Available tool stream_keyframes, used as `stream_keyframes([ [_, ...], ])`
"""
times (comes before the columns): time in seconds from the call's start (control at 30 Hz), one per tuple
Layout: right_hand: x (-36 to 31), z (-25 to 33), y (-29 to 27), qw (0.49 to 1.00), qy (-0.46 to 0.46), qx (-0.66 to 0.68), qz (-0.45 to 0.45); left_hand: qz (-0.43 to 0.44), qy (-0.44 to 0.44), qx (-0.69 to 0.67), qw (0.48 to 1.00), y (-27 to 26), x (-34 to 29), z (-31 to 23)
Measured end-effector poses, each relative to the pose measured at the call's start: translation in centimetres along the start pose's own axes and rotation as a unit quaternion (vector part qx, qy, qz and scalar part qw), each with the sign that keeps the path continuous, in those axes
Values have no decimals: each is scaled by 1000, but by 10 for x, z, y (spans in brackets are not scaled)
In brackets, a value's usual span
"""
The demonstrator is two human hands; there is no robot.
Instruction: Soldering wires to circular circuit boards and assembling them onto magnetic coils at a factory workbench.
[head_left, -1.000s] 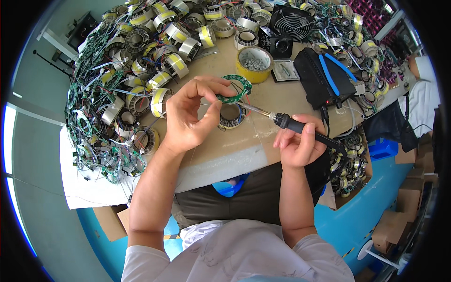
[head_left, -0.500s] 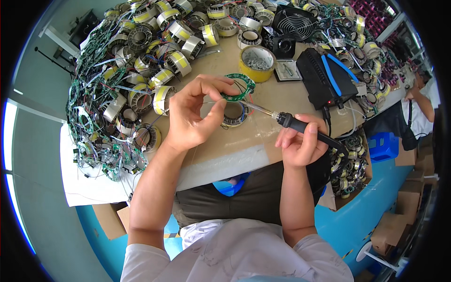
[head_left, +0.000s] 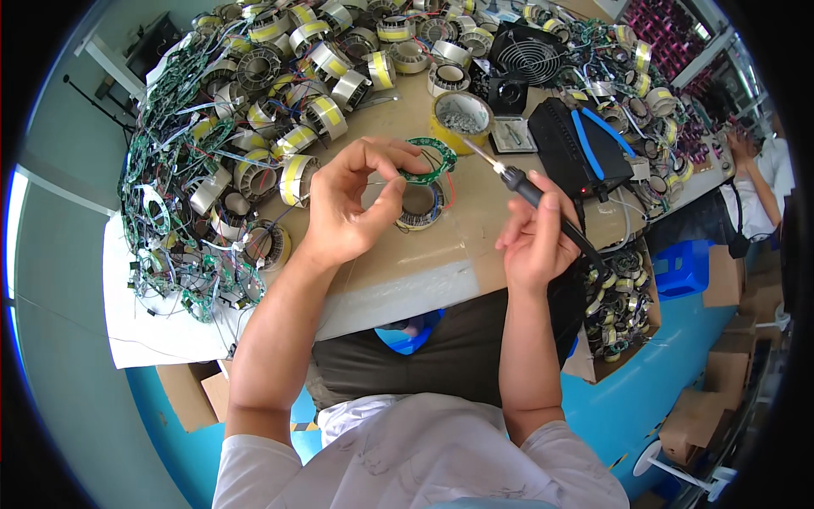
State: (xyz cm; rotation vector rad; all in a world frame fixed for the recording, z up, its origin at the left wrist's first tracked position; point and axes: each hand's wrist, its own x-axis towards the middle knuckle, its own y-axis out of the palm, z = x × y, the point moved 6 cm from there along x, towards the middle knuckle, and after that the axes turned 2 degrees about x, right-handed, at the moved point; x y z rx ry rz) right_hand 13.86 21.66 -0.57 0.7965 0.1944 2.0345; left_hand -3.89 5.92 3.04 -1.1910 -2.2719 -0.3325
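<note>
My left hand (head_left: pixel 346 208) is closed, its fingers pinching a green ring-shaped circuit board (head_left: pixel 447 153) by its left side. A thin strand like solder wire shows between thumb and fingers. Beneath the board a wound stator coil (head_left: pixel 419 219) rests on the table; a red wire loops beside it. To the right, my right hand (head_left: pixel 536 246) grips a soldering iron (head_left: pixel 519 181) by its black handle. The iron's metal tip points up and left, apart from the board, near a yellow tape roll (head_left: pixel 441 131) with grey material inside.
Heaped stator coils (head_left: pixel 326 114) and green circuit boards (head_left: pixel 157 204) fill the table's left and back. At right stands a black soldering station (head_left: pixel 551 136) with blue-handled pliers (head_left: pixel 587 142) on top. A fan (head_left: pixel 527 55) stands behind. Another person's arm (head_left: pixel 761 187) shows at far right.
The soldering iron's tip has left the circuit board, swinging up and to the right with my right hand. My left hand still holds the board in nearly the same place.
</note>
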Motion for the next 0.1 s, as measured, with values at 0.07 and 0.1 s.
stream_keyframes([
  [0.07,9,4,13,983,-3,-174,53,-2,-2,5,1000,-2,-2,2],
  [0.1,15,12,20,940,-104,-305,110,-6,-7,8,1000,-2,-3,1],
])
